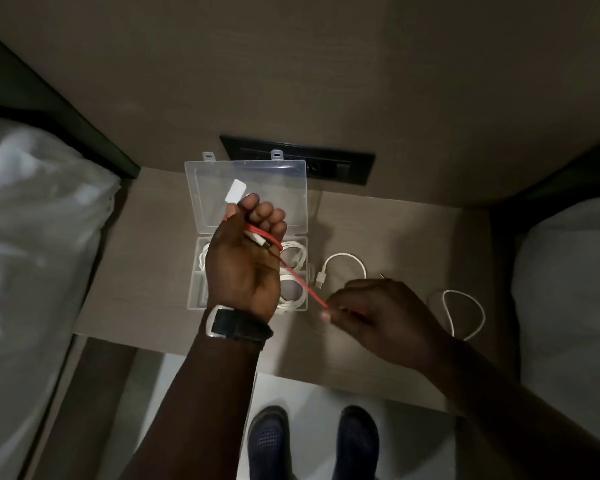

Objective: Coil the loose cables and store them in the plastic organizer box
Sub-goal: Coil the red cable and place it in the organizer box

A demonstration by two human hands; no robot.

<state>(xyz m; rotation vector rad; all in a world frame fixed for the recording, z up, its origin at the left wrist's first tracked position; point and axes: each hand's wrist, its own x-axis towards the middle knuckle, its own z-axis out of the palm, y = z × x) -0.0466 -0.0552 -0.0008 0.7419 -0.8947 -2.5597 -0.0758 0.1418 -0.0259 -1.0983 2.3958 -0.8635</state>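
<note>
My left hand (245, 258) is held as a fist above the clear plastic organizer box (196, 299), with a red cable (302, 280) wound around its fingers. That cable runs taut down to my right hand (378, 315), which pinches its free end. The box lid (246, 195) stands open toward the wall. White coiled cables (293, 292) lie in the box's right compartments. One short white cable (343, 265) with a USB plug rests on the table just right of the box. Another white cable (465, 313) loops near the table's right edge.
The wooden bedside table (146, 244) sits between two beds with white bedding (32, 220). A black socket panel (326, 164) is set in the wall behind the box. My two dark shoes (312, 441) stand on the pale floor below the table's front edge.
</note>
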